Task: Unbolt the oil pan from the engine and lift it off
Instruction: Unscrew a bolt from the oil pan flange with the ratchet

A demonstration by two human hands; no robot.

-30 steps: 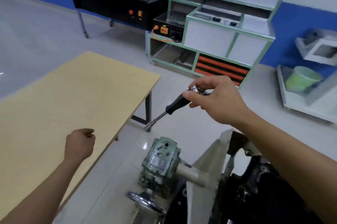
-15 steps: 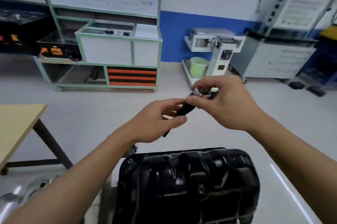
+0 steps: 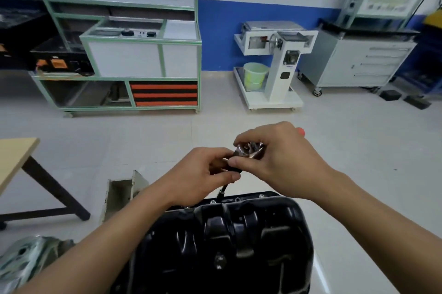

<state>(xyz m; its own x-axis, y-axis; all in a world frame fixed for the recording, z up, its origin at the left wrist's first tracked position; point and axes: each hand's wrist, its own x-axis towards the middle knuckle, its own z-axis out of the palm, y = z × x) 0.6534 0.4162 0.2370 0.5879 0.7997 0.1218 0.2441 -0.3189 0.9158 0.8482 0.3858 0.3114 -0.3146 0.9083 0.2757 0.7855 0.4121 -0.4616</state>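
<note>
oil pan [image 3: 222, 243] sits below both hands, left hand [image 3: 201, 174] and right hand [image 3: 282, 162] pinching the ratchet [image 3: 247, 151]

Two hands [image 3: 203, 174], one ratchet [image 3: 248, 150], one oil pan [image 3: 227, 241], perhaps four flange bolts [image 3: 212, 202].

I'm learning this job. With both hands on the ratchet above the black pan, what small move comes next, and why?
Probably lower the black-handled ratchet, gripped by the left hand and right hand, onto a rim bolt of the glossy black oil pan: bolts look seated, tool hangs above.
</note>
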